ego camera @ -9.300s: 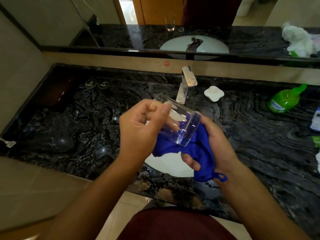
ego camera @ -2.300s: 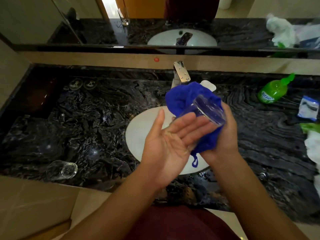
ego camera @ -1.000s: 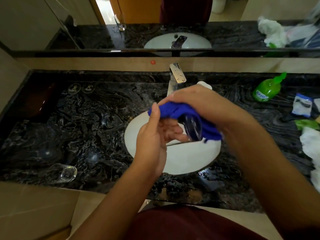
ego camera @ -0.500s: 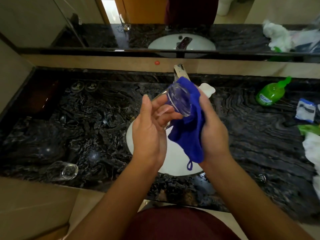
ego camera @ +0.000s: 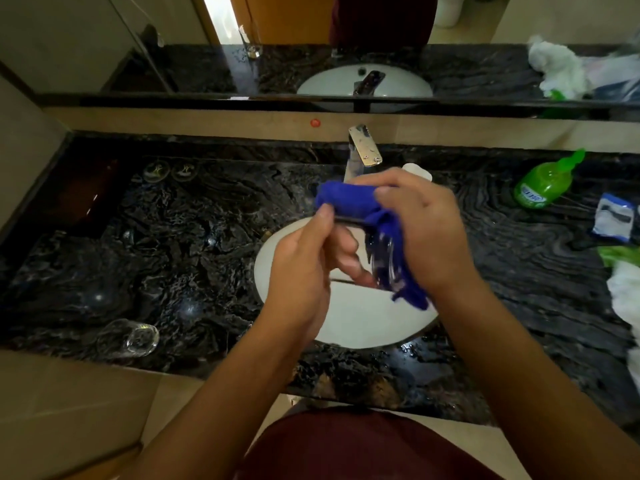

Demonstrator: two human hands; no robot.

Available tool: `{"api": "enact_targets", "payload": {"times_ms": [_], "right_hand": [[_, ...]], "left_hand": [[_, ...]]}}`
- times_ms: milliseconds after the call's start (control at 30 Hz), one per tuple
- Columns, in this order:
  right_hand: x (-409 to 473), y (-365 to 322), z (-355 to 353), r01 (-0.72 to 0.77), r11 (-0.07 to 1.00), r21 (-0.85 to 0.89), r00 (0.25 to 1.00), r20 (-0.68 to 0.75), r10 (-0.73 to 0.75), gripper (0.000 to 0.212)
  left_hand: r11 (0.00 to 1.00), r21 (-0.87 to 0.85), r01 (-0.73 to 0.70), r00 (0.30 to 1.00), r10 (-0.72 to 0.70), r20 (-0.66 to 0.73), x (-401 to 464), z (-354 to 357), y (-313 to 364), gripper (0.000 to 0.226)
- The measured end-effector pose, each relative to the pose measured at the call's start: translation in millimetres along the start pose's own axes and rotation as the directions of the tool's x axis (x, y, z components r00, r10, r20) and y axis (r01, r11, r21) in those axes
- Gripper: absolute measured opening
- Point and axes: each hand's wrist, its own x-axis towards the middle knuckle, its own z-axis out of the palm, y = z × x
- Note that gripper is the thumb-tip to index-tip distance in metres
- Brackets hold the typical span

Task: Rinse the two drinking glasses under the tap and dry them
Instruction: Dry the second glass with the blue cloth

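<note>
Glass [ego camera: 382, 263] in cloth [ego camera: 349, 202] (blue)

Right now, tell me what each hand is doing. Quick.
Left hand: closed on the glass, thumb pinching the blue cloth.
Right hand: closed around the blue cloth, wrapping it over the glass.

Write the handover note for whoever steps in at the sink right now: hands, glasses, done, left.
Left hand: holds one end of the glass in hand, over the basin.
Right hand: presses the blue cloth around that glass.
Other glass: on the counter, front left, apart from the basin.
Tap: no water visible.
Done: one glass set aside.
Left: finish wiping this one and set it down.
</note>
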Motion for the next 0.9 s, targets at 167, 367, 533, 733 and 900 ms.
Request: {"api": "enact_targets", "payload": {"times_ms": [167,367,533,733,900], "right_hand": [[-19.0,9.1,6.9,0.07,0.99,-0.126,0.989,-0.12,-0.086,0.038],[-50.6,22.9,25.8,0.35,0.789,-0.505,0.913,-0.003,-0.408,0.04],[-35.7,10.4,13.2,0.364,0.775,-0.517,0.923,0.089,-0.374,0.036],[-1.5,5.5,-18.9,-0.319,0.902,0.289,0.923,0.313,0.226,0.035],[-27.4,28.6,9.1,-0.389,0.603,0.697,0.921,0.275,0.277,0.069]], "left_hand": [[0.982,-0.171,0.085,0.995,-0.091,-0.028,5.9,5.2,0.0,0.053],[0.994,-0.104,0.03,0.993,-0.042,-0.112,7.2,-0.3,-10.0,0.053],[0.994,0.105,-0.029,0.995,0.039,-0.094,0.1,-0.7,-10.6,0.062],[0.997,-0.053,0.063,0.998,-0.062,0.022,-10.4,3.7,-6.2,0.067],[0.931,-0.345,0.122,0.988,-0.147,-0.047,-1.2,9.4,-11.1,0.053]]}}
